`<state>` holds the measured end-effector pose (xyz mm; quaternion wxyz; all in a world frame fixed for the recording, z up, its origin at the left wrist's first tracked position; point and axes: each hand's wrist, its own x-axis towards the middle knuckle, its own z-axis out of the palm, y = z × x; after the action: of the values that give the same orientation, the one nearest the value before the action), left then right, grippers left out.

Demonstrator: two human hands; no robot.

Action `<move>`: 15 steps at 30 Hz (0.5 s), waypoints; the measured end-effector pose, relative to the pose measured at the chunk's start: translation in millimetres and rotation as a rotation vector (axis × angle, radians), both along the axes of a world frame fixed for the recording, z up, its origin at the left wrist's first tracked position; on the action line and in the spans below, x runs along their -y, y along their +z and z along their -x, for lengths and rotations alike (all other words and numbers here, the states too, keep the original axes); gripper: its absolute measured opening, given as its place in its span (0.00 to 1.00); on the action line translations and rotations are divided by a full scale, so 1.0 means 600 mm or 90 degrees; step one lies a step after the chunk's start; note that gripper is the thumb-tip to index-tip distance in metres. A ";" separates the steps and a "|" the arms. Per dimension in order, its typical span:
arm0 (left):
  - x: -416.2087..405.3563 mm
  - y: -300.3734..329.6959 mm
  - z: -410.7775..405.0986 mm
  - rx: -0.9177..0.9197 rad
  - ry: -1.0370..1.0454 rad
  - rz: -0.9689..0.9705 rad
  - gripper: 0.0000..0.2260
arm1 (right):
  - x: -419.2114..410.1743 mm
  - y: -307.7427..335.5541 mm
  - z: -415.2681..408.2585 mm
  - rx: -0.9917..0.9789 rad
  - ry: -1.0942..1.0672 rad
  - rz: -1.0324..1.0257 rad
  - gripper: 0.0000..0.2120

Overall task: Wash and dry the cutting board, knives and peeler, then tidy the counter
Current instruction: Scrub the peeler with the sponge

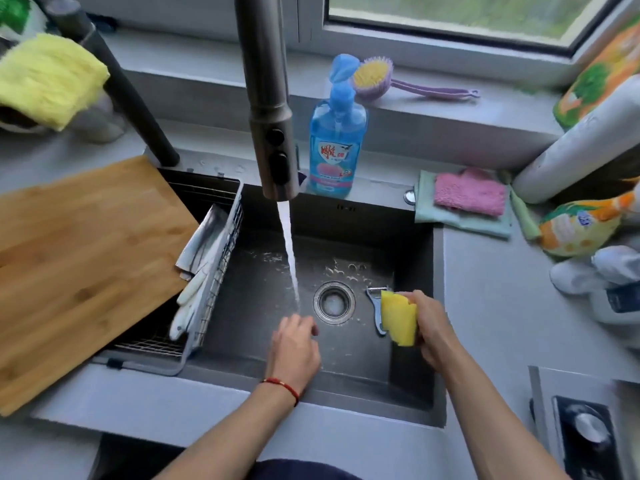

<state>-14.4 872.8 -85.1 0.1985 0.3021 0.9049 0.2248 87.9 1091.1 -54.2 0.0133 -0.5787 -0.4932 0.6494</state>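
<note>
The left hand (294, 344) hangs loose-fingered, holding nothing, under the running water (291, 251). The right hand (429, 327) grips a folded yellow sponge (398, 317) just beside the grey peeler (375, 306), which lies flat on the sink (420, 258) floor near the drain (334, 302). The cutting board (79, 265) overhangs the sink's left edge, above the rack (207, 271) holding knives (188, 299).

Grey counter (485, 306) under a daylit window (450, 15) — dark sink (412, 237).
</note>
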 end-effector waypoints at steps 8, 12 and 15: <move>-0.263 -0.148 -0.074 0.374 0.024 0.188 0.14 | -0.020 -0.007 -0.024 0.081 0.258 -0.355 0.12; -0.319 -0.198 -0.070 0.380 0.101 0.199 0.18 | -0.026 -0.019 -0.031 0.082 0.280 -0.373 0.15; -0.333 -0.214 -0.065 0.325 0.100 0.208 0.16 | -0.026 -0.027 -0.034 0.069 0.277 -0.373 0.15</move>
<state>24.8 1072.4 -213.4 0.4475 0.1288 0.8704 0.1600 108.5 1106.7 -70.5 0.0139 -0.4656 -0.7695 0.4370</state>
